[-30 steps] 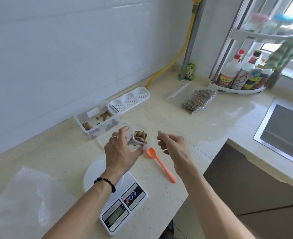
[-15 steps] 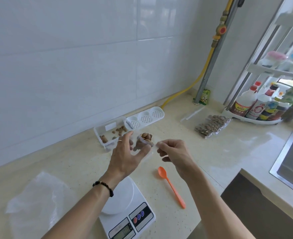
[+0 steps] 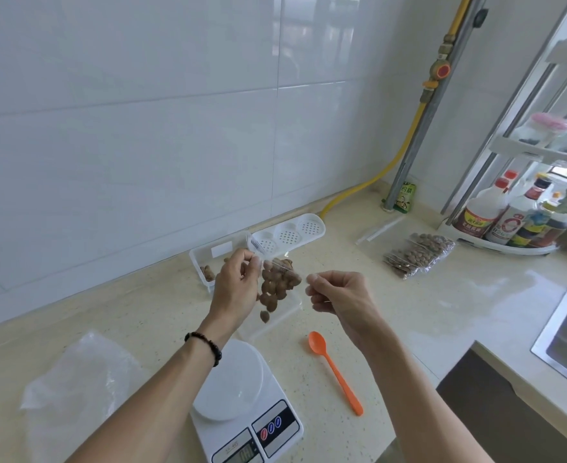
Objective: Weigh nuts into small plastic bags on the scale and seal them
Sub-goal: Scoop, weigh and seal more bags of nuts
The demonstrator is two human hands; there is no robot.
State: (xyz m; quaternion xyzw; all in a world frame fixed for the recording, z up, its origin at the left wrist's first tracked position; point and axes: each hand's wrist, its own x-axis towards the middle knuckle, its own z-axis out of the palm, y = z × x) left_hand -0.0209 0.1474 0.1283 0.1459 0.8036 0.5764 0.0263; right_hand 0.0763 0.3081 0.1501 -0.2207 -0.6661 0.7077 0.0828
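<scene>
— Above the scale point(image 3: 242, 404), what's up there?
— A bag point(image 3: 280, 285) of nuts, held in the air. The left hand point(image 3: 237, 289) pinches one top corner, the right hand point(image 3: 338, 295) pinches the other.
— And beside the scale?
— An orange spoon point(image 3: 333, 369) to its right; beyond the scale, a nut box point(image 3: 208, 259) at the wall.

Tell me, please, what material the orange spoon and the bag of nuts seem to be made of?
Orange spoon: probably plastic, matte, one even bright colour throughout.
Bag of nuts: thin clear plastic film, glossy; the nuts show through it, and it hangs limp between the left hand and right hand.
</scene>
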